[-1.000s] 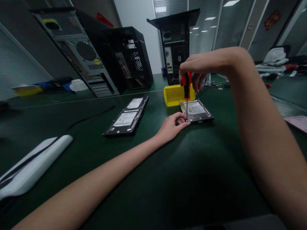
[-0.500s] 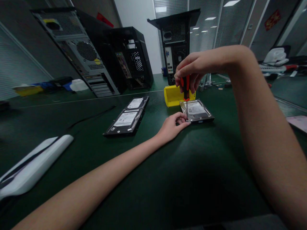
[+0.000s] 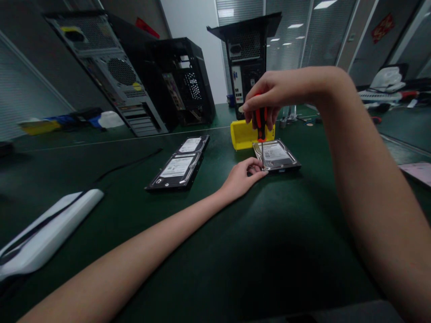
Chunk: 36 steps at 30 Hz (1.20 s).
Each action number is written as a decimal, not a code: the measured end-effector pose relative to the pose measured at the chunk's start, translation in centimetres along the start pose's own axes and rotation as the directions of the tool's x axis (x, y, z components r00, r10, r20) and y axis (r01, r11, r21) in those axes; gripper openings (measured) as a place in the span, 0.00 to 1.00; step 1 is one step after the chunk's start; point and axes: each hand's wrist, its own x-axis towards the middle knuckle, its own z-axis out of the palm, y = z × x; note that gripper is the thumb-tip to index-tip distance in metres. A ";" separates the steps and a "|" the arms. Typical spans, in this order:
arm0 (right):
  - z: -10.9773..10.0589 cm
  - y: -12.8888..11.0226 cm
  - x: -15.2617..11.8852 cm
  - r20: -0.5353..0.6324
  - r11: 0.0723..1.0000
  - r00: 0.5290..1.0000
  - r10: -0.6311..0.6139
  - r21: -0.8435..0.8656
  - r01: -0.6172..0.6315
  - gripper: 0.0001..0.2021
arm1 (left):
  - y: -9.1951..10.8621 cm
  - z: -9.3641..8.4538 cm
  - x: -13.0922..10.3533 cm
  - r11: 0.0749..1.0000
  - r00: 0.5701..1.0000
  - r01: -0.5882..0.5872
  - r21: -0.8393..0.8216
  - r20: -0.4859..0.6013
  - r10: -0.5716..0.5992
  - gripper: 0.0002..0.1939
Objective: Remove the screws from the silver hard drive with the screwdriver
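A hard drive (image 3: 278,154) lies label up on the green table. My right hand (image 3: 266,101) grips a red and black screwdriver (image 3: 261,125) from above, its shaft upright and its tip at the drive's near left corner. At that same corner my left hand (image 3: 244,174) is closed, thumb and fingers pinching the drive's edge close to the tip. Whether a screw sits under the tip is too small to see. Just behind the drive stands a yellow bin (image 3: 240,134), partly covered by my right hand.
Two more hard drives (image 3: 177,167) lie end to end on the left. Computer cases (image 3: 124,80) stand at the back, one behind the yellow bin (image 3: 249,58). A white object with a dark strap (image 3: 63,224) is at the left edge, and a black cable (image 3: 129,165) runs from it.
The fingers of my right hand have shifted and turned a little on the screwdriver handle. My left hand and the hard drive stay in place.
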 end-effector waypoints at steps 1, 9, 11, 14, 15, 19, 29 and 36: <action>0.1 -0.1 0.0 0.000 1.000 1.000 -0.006 0.001 0.006 0.19 | 0.0 0.0 0.0 1.000 1.000 -0.005 -0.002 -0.001 0.005 0.13; 0.5 0.0 0.6 -0.047 1.000 0.999 0.021 0.015 -0.021 0.19 | -0.3 0.0 0.1 1.000 1.000 -0.024 -0.015 0.001 0.024 0.13; 0.5 0.1 0.9 -0.074 1.000 0.997 0.015 0.010 -0.015 0.19 | -0.3 0.1 0.1 1.000 1.000 -0.025 -0.017 0.000 0.025 0.13; 0.6 0.0 1.0 -0.105 1.000 0.994 0.012 -0.011 -0.013 0.17 | -0.3 0.1 0.1 0.999 1.000 -0.030 -0.016 -0.001 0.030 0.13; 0.6 -0.1 1.0 -0.111 1.000 0.994 0.015 -0.024 -0.017 0.17 | -0.3 0.1 0.1 0.999 1.000 -0.031 -0.015 -0.001 0.031 0.13; 0.6 -0.1 0.8 -0.096 0.995 0.995 -0.015 -0.100 0.006 0.18 | -0.3 0.0 0.0 0.999 0.999 -0.036 -0.013 -0.001 0.036 0.13; 0.6 -0.7 0.4 -0.039 0.989 0.991 0.124 0.089 -0.120 0.17 | -0.1 0.1 0.0 1.000 1.000 -0.024 0.003 -0.003 0.024 0.12; 0.9 -1.0 0.5 -0.058 0.989 0.988 0.143 0.055 -0.140 0.13 | 0.0 0.0 0.0 1.000 1.000 -0.013 0.002 -0.003 0.013 0.12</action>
